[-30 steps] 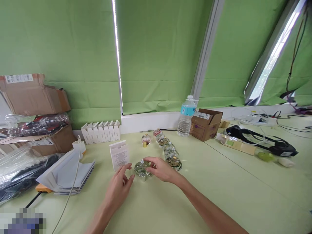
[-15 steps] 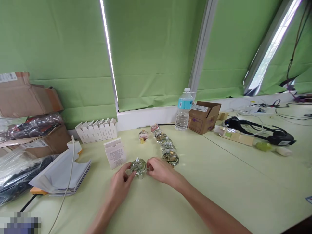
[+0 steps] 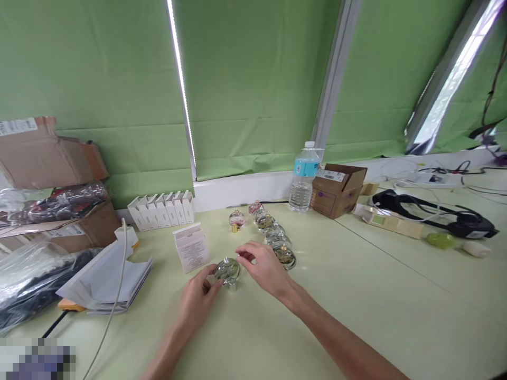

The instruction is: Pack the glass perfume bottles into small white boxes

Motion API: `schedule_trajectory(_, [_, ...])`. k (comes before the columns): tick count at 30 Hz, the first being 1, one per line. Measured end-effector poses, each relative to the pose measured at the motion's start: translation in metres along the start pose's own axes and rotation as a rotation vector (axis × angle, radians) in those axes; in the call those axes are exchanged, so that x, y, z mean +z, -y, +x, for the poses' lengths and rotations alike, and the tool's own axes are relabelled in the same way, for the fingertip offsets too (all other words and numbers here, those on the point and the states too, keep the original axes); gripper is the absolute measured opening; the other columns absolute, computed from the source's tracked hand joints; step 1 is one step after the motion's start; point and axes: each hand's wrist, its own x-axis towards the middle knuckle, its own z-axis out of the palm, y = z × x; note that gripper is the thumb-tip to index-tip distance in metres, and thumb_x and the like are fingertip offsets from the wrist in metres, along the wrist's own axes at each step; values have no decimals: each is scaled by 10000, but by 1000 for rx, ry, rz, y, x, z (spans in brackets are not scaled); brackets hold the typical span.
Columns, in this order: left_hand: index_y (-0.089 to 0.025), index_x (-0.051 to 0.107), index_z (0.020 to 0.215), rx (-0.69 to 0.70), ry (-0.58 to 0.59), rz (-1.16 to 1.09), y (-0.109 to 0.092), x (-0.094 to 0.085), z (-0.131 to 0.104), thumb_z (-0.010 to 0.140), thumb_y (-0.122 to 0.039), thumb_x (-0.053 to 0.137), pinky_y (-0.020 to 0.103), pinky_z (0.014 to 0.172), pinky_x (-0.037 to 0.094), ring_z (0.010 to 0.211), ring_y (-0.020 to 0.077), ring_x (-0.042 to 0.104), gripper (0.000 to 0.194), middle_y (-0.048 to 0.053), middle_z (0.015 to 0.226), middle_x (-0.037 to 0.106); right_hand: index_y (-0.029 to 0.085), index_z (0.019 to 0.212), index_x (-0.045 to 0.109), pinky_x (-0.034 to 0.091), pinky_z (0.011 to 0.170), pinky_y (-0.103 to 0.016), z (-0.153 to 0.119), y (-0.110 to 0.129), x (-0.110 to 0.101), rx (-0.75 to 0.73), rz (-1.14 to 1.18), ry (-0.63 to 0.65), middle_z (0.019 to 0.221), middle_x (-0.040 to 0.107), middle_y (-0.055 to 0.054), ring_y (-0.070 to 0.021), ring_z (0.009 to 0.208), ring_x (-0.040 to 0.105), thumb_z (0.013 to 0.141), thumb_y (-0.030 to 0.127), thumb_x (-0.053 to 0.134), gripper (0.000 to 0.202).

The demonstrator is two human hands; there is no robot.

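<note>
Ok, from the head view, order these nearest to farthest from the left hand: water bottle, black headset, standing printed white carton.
From the left hand:
1. Printed white carton, just beyond it.
2. Water bottle, back and to the right, beside the cardboard box.
3. Black headset, far right.

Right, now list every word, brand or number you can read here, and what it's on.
None can be read for certain.
Upright white box: print too small.
Row of white boxes: lettering too small.
Water bottle: label blurred.
Open brown box: label and purple mark blurred.
Upper left carton: label blurred.
</note>
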Motion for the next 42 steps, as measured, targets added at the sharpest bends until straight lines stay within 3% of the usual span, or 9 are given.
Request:
schedule_trajectory(6, [-218,612,1039,9,-2,-15,1,1,1,840,-446,499,222,493,351,521,95,466,323,4,861,667,205,956,642,507,746,-258,3,16,16,-100,136,-105,898,663,-12,-129,776,622,867,184,564,120])
schedule_trajectory(13, [-225,602,1061,18,-1,-26,6,2,1,848,-427,487,219,495,350,527,96,485,316,6,892,675,214,1004,661,493,787,-287,4,16,19,-226,-12,-42,972,668,-28,-150,855,609,904,175,514,182])
schedule_trajectory(17, [-215,613,1051,21,-6,-12,2,0,0,845,-427,483,222,501,350,521,106,484,323,6,809,677,212,1037,671,488,830,-294,4,16,18,-265,-83,-10,1009,673,-38,-157,916,603,927,171,469,233])
schedule_trajectory(23, [-203,625,1053,28,-17,-25,1,0,0,833,-431,490,226,493,361,516,104,496,345,30,890,687,218,1051,686,486,864,-311,4,15,16,-318,-115,23,1029,688,-45,-171,977,594,936,185,461,254])
schedule_trajectory(30, [-217,616,1061,21,-3,0,-2,-2,0,839,-412,491,223,508,368,526,98,491,322,11,902,686,214,1028,705,479,850,-289,3,15,20,-236,-8,-26,981,710,-32,-163,934,611,897,183,529,222])
schedule_trajectory(36, [-221,619,1047,12,-13,-18,-1,-1,0,833,-418,496,225,509,362,523,96,484,316,4,906,687,220,843,731,480,855,-285,3,14,24,-166,154,-65,925,729,-22,-156,911,639,859,187,575,160])
schedule_trajectory(42, [-213,620,1061,22,-3,-42,-2,-2,-1,831,-426,495,226,501,355,524,93,473,338,21,954,682,223,851,735,493,867,-313,4,9,22,7,313,-3,947,734,-35,-177,955,642,818,259,633,114])
